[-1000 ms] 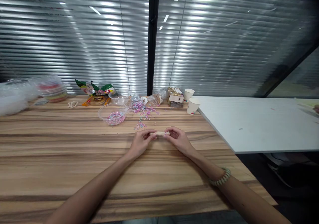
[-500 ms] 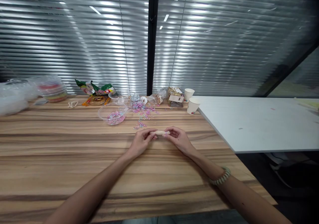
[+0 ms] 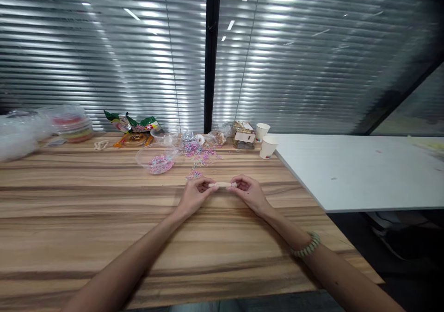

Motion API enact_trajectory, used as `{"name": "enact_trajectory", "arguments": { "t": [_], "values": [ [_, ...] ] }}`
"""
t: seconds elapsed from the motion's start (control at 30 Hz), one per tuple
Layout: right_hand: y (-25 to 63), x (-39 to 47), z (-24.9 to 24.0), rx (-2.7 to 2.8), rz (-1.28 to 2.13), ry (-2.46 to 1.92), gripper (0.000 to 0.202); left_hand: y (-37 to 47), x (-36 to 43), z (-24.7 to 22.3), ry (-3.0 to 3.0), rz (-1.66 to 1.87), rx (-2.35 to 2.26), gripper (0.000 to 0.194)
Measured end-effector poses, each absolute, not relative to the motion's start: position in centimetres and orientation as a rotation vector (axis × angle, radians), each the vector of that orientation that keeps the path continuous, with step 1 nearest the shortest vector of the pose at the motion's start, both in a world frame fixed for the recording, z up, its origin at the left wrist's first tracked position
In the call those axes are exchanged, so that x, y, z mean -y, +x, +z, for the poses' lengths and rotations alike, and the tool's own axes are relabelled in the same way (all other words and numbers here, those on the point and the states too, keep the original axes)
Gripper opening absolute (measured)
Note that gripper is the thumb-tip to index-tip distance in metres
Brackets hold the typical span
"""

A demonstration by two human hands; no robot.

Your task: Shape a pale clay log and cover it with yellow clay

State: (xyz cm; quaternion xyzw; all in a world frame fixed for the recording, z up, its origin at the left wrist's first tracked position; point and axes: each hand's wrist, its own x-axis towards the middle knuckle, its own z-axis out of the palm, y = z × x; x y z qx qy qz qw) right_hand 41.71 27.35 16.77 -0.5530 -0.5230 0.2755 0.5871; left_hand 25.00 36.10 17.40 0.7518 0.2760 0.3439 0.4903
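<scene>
The tabletop (image 3: 86,219) is brown wood with darker grain stripes running across it. The small stick (image 3: 222,184) is pale cream. The loose clips (image 3: 203,154) are pink, purple and pale blue, as are those in the clear bowl (image 3: 157,157). The paper cups (image 3: 268,146) are white. The snack packets (image 3: 133,124) are green and orange. The bracelet (image 3: 307,247) is pale green. The adjoining table (image 3: 364,173) is white.

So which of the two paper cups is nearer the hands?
The front paper cup, by the white table's edge; the other cup stands behind it, farther back.
</scene>
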Motion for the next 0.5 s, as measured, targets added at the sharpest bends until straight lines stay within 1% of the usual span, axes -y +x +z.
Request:
{"name": "enact_trajectory", "arguments": {
  "t": [0.33, 0.5],
  "values": [
    [41.50, -27.22, 16.92, 1.265, 0.690, -1.291, 0.028, 25.06, -36.47, 16.78, 1.848, 0.851, -0.699, 0.031],
    [41.48, -27.20, 16.93, 1.203, 0.733, -1.282, 0.026, 24.98, -36.65, 16.59, 1.837, 0.909, -0.707, 0.029]
  ]
}}
